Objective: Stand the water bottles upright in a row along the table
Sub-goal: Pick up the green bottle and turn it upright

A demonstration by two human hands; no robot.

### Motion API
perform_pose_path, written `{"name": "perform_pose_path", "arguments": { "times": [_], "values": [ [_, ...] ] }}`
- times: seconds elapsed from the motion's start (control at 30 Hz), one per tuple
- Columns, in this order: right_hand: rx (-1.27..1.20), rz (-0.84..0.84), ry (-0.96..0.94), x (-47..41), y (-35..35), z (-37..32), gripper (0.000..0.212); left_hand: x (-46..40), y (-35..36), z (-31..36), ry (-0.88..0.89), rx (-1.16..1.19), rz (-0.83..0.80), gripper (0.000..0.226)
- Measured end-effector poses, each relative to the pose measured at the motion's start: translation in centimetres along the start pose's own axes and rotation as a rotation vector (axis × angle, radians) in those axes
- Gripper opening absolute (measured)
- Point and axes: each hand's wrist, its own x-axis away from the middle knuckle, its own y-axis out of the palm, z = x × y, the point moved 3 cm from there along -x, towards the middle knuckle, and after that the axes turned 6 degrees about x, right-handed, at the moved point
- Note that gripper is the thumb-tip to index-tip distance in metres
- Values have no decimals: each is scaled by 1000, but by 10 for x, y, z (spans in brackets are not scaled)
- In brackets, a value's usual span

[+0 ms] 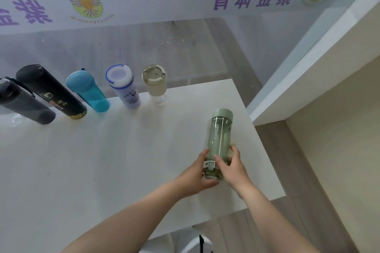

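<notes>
A pale green translucent bottle (pixel 219 135) lies on the white table (pixel 123 160) near its right edge, its base pointing away and its lid end toward me. My left hand (pixel 197 174) and my right hand (pixel 232 168) both grip its lid end. Several bottles stand upright in a row along the far edge: a dark grey one (pixel 24 102), a black one with gold print (pixel 51 92), a blue one (pixel 88 91), a white one with a blue rim (pixel 123 86) and a short beige-lidded glass one (pixel 154 83).
A glass partition (pixel 185 47) with purple lettering runs behind the row. A white shelf unit (pixel 308 57) stands to the right of the table. The table's near right corner (pixel 283 197) drops to a wooden floor, with a chair part below.
</notes>
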Motion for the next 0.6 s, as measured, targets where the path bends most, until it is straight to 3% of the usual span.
{"name": "perform_pose_path", "arguments": {
  "times": [0.13, 0.3, 0.43, 0.6],
  "values": [
    [-115, -18, 20, 6, 3, 1, 63, 11, -5, -1, 68, 62, 84, 99],
    [-242, -107, -36, 17, -5, -7, 35, 28, -23, 13, 85, 92, 128, 94],
    [27, -44, -213, 22, -17, -15, 39, 44, -44, 42, 89, -19, 193, 84],
    [423, 68, -599, 25, -30, -42, 73, 59, -68, 79, 197, -382, 256, 64]
  ]
}}
